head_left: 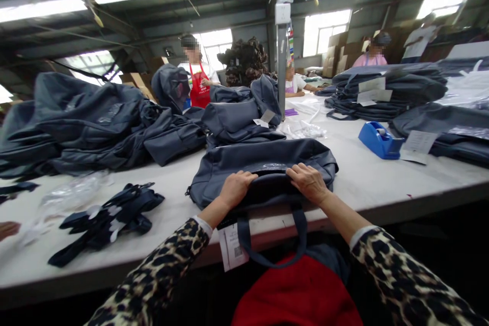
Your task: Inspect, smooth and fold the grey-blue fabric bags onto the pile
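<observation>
A dark blue-grey bag point(225, 168) lies at the table's front edge, its opening facing me. My left hand point(237, 188) is closed on the left part of the opening's rim. On the right part of the same rim, my right hand point(307, 182) is closed too, fingers curled over the edge. Between the hands the opening gapes a little and looks dark inside. A carry handle point(244, 244) hangs from the bag over the table edge, beside a white paper tag point(232, 249) with a printed code.
Dark straps point(122, 214) and clear plastic point(76, 191) lie to the left, near another person's hand point(8, 230). Piled bags point(95, 117) stand behind. A blue tape dispenser point(380, 140) and stacked bags point(389, 91) are right. A post point(281, 61) rises behind; several co-workers stand farther back.
</observation>
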Motion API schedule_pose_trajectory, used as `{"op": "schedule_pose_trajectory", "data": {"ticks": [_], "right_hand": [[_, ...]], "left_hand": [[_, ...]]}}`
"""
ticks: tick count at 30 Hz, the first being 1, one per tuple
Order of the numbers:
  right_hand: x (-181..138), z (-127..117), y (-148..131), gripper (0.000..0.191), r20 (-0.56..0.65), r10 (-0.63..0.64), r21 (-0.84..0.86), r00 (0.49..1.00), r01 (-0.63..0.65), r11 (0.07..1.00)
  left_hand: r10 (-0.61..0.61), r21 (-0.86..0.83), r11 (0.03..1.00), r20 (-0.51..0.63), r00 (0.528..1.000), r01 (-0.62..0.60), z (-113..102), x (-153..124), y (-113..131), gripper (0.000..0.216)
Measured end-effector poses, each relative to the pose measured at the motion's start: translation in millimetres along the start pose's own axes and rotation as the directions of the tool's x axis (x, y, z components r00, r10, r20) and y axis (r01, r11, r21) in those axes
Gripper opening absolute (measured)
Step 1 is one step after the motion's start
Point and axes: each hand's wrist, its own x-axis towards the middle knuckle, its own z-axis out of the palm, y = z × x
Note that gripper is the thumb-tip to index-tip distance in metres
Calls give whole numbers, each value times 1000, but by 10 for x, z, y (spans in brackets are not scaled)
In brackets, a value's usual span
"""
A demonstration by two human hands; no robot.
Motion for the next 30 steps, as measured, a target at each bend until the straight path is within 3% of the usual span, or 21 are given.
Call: {"op": "schedule_pose_trajectory", "data": {"ticks": [2, 5, 10, 14, 17, 21, 24, 30], "right_hand": [[-52, 108, -8, 17, -19, -22, -4, 1000, 22, 1000], [-96, 227, 1, 15, -55, -28, -3, 998, 28, 1000], [-154, 117, -95, 24, -184, -2, 20, 983, 6, 1000], [-394, 52, -417, 23, -314, -234, 132, 920, 286, 949], [-523, 155, -603, 23, -224, -351, 159, 909, 389, 907], [-478, 301, -623, 42, -6, -236, 174, 972, 233, 957], [-364, 350, -582, 45, 187, -150, 196, 971, 112, 974], [-221, 389, -569, 47, 245, -67, 189, 967, 20, 982]], "left_hand": [[47, 80, 996, -11, 999, -46, 108, -48, 52, 37], [27, 48, 998, 20, 999, -28, 200, -85, 86, 35], [-93, -56, 994, 94, 991, 99, 11, 121, -90, 35], [-110, -105, 987, 142, 984, 125, -169, 304, -221, 26], [-112, -128, 983, 151, 982, 132, -224, 358, -252, 22], [-105, -138, 982, 151, 983, 126, -237, 348, -248, 23], [-92, -135, 985, 143, 985, 111, -223, 282, -191, 32], [1, -66, 998, 68, 998, 4, -199, 126, -52, 45]]}}
